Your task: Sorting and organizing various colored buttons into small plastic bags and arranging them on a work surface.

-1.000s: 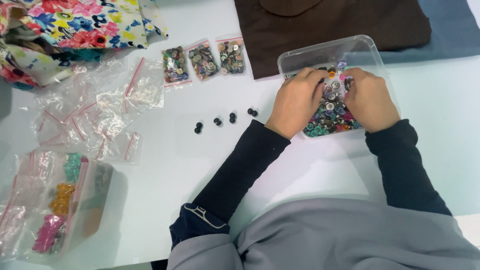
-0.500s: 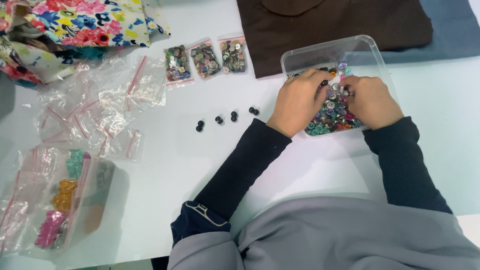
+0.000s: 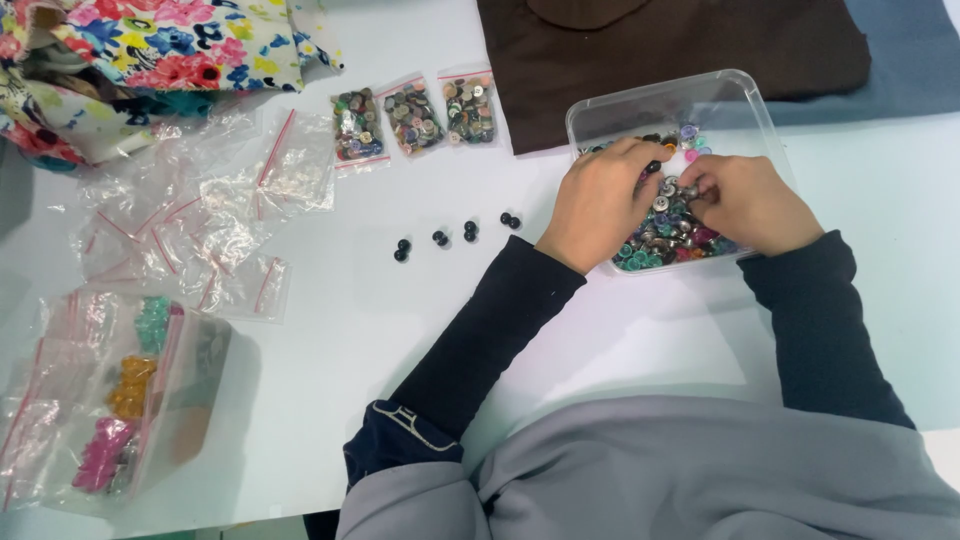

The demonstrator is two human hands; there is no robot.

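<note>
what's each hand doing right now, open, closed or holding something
Left hand: curled, palm down, fingers in the buttons of the clear tub; a grip cannot be told.
Right hand: fingertips pinched among the buttons; what they hold cannot be told.

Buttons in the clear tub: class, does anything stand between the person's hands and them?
Nothing visible does. The tub has no lid on, and the left hand and right hand already rest in the buttons.
</note>
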